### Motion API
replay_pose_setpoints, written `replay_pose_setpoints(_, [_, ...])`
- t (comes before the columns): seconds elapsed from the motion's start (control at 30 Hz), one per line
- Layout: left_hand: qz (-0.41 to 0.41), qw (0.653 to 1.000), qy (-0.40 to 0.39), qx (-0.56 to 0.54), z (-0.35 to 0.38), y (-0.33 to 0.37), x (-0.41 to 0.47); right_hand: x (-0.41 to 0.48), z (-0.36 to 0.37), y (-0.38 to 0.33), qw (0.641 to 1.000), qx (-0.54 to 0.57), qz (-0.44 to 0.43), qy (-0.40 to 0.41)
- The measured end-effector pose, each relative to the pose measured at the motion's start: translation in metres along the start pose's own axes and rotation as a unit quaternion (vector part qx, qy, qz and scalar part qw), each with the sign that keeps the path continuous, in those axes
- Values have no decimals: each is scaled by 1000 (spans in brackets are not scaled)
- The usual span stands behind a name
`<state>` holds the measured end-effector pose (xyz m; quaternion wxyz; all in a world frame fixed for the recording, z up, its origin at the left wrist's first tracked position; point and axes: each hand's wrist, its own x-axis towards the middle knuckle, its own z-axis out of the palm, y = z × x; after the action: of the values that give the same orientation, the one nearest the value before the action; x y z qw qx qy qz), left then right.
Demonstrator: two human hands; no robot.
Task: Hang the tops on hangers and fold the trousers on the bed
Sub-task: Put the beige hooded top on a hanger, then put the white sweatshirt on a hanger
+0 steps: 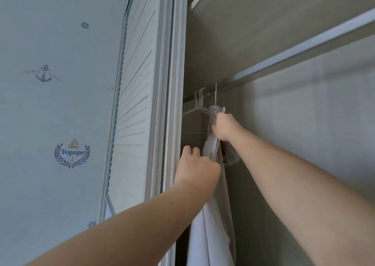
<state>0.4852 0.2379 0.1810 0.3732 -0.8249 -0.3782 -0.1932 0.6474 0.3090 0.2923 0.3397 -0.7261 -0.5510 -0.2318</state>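
Note:
A pale grey-white top [211, 231] hangs on a white wire hanger [216, 95] inside the wardrobe. My right hand [224, 126] grips the top at its neck, just under the hanger's hook, which reaches up to the dark rail [205, 96]. My left hand [195, 166] is lower and to the left, fingers curled on the top's shoulder edge. Several empty white wire hangers [199, 101] hang on the rail just left of the held one. The lower part of the top runs out of view.
The white louvred wardrobe door [132, 111] and its frame [174, 103] stand immediately left of my hands. A shelf edge [304, 46] runs above the rail. Pale wallpaper with anchor motifs [44, 75] fills the left side.

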Motion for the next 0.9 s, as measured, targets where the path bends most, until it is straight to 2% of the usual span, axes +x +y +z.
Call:
replay_pose_setpoints(0.23, [-20,997,-53,43,14,2,18,22,27,-4,998,50,19,-37])
replay_pose_setpoints(0.4, [-10,995,-65,68,26,3,11,-6,27,12,987,158,-26,18])
replay_pose_setpoints(0.5, [10,998,-23,62,28,1,-4,-33,12,18,978,205,-30,32])
replay_pose_setpoints(0.6, [56,995,54,57,34,-9,-31,-68,-6,15,962,259,-42,70])
replay_pose_setpoints(0.7, [103,987,120,32,42,-24,-68,-113,-10,5,958,239,-99,127])
replay_pose_setpoints(0.8, [99,986,132,16,45,-46,-116,-168,-7,-18,946,219,-160,177])
replay_pose_setpoints(0.9, [80,990,116,13,45,-79,-177,-213,0,-48,944,191,-205,174])
